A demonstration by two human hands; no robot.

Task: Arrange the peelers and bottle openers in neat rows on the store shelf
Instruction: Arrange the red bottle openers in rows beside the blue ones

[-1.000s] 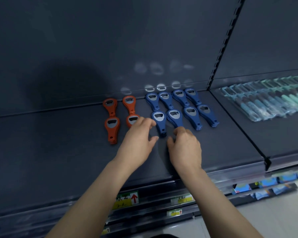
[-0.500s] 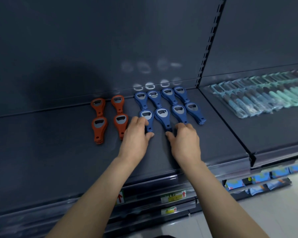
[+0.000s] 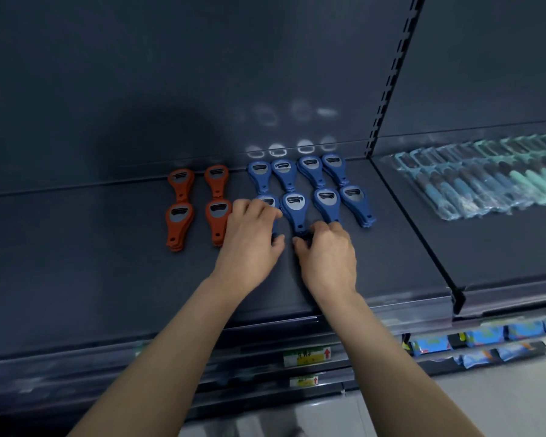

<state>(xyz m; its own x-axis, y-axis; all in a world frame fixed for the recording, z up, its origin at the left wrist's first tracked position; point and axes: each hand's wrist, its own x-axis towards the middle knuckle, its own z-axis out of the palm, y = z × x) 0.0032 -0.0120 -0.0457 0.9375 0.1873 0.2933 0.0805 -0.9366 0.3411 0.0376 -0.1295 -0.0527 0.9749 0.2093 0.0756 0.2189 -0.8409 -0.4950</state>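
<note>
Your right hand (image 3: 328,257) is pinching near handle tip of second blue opener (image 3: 293,206), thumb and curled fingers closing on it. Opener is lying in near row on shelf (image 3: 108,279), long axis running far-to-near, head pointing away from fingers. Your left hand (image 3: 252,241) is curling over first blue opener (image 3: 269,200), just left. Right hand nearer; likely squaring it by handle.

We see a dark grey shelf (image 3: 108,263). On its far part lie orange bottle openers (image 3: 178,216) at the left, in two columns of two small stacks. Just right of them lie blue bottle openers (image 3: 327,200), four columns in two rows. On the neighbouring shelf (image 3: 501,253) to the right lie packaged peelers (image 3: 486,181), overlapping in a row.
</note>
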